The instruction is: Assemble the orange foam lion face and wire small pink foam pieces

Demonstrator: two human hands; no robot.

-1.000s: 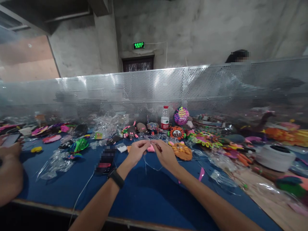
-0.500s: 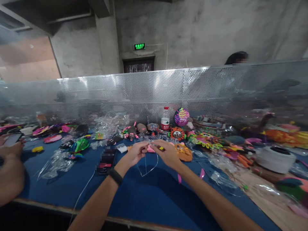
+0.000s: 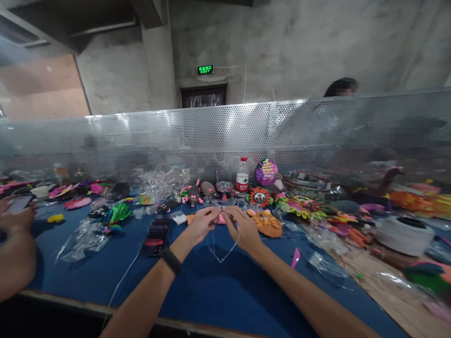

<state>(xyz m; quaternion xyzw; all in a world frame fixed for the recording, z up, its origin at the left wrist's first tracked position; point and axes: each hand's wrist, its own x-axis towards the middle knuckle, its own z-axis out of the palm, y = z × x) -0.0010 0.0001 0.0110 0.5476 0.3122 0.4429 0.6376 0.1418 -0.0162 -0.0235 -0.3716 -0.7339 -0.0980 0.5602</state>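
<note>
My left hand (image 3: 203, 225) and my right hand (image 3: 244, 229) meet over the blue table, fingertips pinched close together. Between them they hold a thin whitish string (image 3: 225, 259), whose loop hangs below the fingers. A small bit of pink (image 3: 221, 219) shows between the hands; whether they touch it I cannot tell. Just beyond my right hand lies an orange-brown clay animal face (image 3: 268, 222). Left of my left hand are a small white packet (image 3: 179, 218) and a dark phone (image 3: 157, 237) with a cable.
Along the perforated metal divider (image 3: 225, 126) stand a red-capped bottle (image 3: 242, 175) and several colourful clay figures. Clear plastic wrappers (image 3: 84, 241) lie at left. A white roll (image 3: 403, 234) sits at right, and a pink strip (image 3: 295, 258) nearer. Another person's hand (image 3: 17, 220) holds a phone at far left.
Both hands stay pinched together while the string loop has swung right and slightly down. A pink strip seen beside my right forearm earlier no longer shows.
</note>
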